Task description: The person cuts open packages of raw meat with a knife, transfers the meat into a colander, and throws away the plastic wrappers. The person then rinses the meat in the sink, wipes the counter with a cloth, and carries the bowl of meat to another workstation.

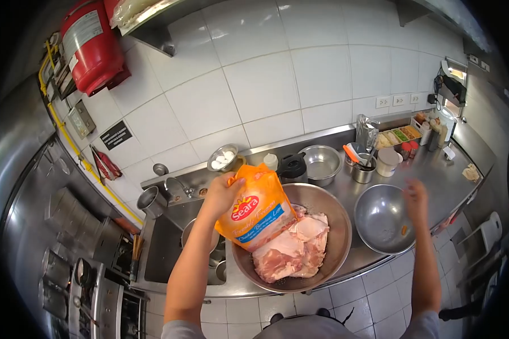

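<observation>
My left hand (225,192) is closed on the upper corner of an orange plastic bag (260,198) printed "Seara" and chicken leg wording. The bag is tilted, its lower end over raw chicken pieces (297,248) in a large metal bowl (338,231). Whether chicken remains inside the bag is hard to make out. My right hand (416,195) is raised at the right rim of a second metal bowl (379,217). Motion blurs its fingers. A small orange piece (404,230) lies inside that second bowl.
Behind stand a bowl of eggs (223,160), a black-lidded jug (293,168), another metal bowl (322,161) and a pot of utensils (363,169). Containers of chopped food (400,135) line the wall. At left are a sink (169,248) and stove (104,305).
</observation>
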